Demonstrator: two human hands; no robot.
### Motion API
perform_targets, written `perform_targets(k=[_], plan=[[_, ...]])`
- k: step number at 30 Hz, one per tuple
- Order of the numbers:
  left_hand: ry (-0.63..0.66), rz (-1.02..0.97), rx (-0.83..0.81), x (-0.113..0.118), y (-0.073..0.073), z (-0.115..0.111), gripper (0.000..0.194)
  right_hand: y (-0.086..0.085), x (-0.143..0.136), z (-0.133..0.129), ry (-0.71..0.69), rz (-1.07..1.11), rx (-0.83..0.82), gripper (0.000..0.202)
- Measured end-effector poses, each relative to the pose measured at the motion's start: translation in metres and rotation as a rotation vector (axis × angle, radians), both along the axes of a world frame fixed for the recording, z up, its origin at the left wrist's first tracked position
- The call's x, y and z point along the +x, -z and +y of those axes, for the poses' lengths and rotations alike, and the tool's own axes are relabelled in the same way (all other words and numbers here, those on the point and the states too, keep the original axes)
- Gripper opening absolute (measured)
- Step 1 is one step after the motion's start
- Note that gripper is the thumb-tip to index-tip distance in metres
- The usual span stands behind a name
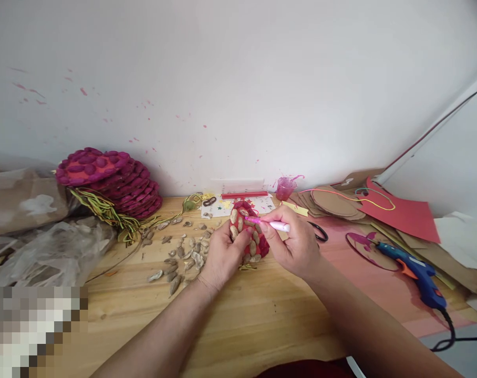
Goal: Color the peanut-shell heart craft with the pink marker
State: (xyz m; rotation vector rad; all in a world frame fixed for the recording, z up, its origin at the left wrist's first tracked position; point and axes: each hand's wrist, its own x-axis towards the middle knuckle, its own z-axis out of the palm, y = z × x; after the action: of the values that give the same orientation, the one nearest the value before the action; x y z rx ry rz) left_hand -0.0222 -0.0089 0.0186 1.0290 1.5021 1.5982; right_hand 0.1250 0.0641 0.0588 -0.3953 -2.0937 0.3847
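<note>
Disc, red, peanut-studded, held in left hand above worktop. Right hand grips white-and-pink pen, pink end at disc's face. Star-printed sheet behind; its small print unreadable.

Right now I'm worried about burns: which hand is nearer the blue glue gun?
Right. The right hand, holding a pink-and-white pen-like tool, is left of the glue gun and apart from it; the left hand, gripping a peanut-covered piece, is farther left.

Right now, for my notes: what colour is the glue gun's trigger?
Trigger: orange, best in head view.
</note>
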Motion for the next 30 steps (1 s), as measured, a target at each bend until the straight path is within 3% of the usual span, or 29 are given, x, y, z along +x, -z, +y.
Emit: perform_targets(k=[21,30], plan=[[-0.016,-0.044,-0.01,0.0003,-0.0008,0.0002,0.027,0.0008,-0.0004,0.0053,-0.042,0.03,-0.019,0.003],[0.039,-0.325,-0.002,0.002,-0.0024,0.0029,0.037,-0.0002,0.0007,0.0067,-0.011,0.0,-0.025,0.001]])
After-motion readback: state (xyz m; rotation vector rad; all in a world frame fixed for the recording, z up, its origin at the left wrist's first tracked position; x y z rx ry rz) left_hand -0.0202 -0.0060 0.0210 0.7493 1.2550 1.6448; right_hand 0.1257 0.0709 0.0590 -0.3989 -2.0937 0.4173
